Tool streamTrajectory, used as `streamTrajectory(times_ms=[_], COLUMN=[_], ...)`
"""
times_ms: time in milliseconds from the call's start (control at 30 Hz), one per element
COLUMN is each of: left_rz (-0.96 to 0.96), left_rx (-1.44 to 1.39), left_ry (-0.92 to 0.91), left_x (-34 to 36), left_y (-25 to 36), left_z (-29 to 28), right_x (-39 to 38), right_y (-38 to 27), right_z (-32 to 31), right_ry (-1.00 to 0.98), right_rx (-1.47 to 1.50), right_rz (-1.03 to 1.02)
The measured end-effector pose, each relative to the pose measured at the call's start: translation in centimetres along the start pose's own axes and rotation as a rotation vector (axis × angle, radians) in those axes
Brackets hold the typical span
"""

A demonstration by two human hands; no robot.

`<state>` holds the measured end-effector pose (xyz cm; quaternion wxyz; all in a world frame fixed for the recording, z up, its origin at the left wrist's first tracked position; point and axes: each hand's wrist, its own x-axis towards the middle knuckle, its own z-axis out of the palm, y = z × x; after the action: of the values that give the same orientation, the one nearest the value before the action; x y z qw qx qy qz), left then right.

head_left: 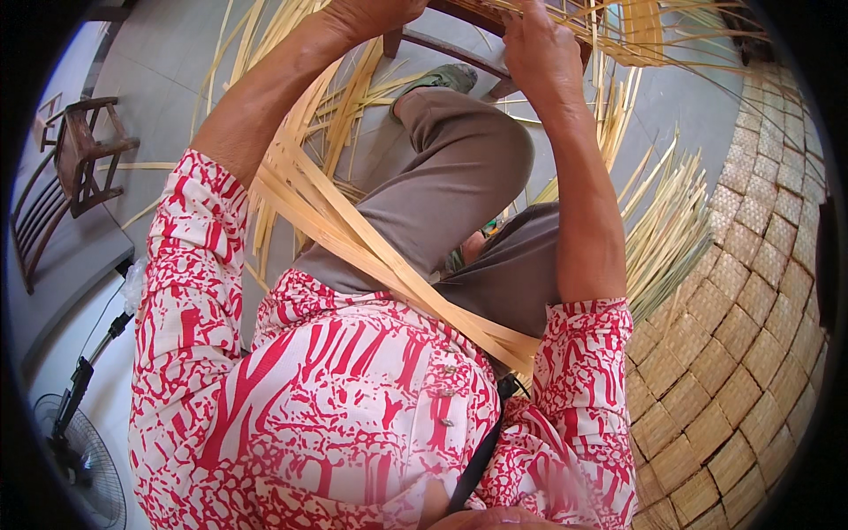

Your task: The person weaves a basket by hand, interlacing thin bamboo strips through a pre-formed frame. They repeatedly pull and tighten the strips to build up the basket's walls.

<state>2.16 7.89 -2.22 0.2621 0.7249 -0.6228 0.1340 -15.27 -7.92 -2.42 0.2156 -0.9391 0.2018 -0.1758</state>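
Observation:
At the top edge, my left hand is partly cut off, and its fingers are hard to make out. To its right, my right hand has its fingers curled and pinched at the edge of a dark wooden stool, where thin bamboo strips run out to the right. Beside that hand hangs a section of yellowish weaving with loose strip ends. Across my lap lies a bundle of wide, flat bamboo strips, touched by neither hand.
Loose strips litter the grey floor around my feet. A sheaf of greenish-yellow strips lies at the right, next to rows of stacked woven squares. A small wooden chair is far left, and a fan stands at the lower left.

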Motion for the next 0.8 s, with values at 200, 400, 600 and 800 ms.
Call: streamTrajectory(times_ms=[200, 400, 600, 800], left_rz=[-0.014, -0.011, -0.053, -0.054], left_rx=[-0.069, -0.044, -0.027, -0.091], left_ry=[-0.046, 0.036, 0.018, 0.048], left_x=[0.5, 0.9, 0.6, 0.2], left_y=[1.2, 0.9, 0.7, 1.4], left_z=[0.2, -0.6, 0.5, 0.2], right_x=[0.6, 1.4, 1.6, 1.8], right_y=[2.0, 1.0, 1.5, 1.2], right_z=[2.2, 2.1, 3.5, 1.5], right_ry=[0.125, 0.108, 0.029, -0.034], right_rx=[0.031, 0.059, -0.052, 0.081], right_rz=[-0.109, -0.121, 0.012, 0.039])
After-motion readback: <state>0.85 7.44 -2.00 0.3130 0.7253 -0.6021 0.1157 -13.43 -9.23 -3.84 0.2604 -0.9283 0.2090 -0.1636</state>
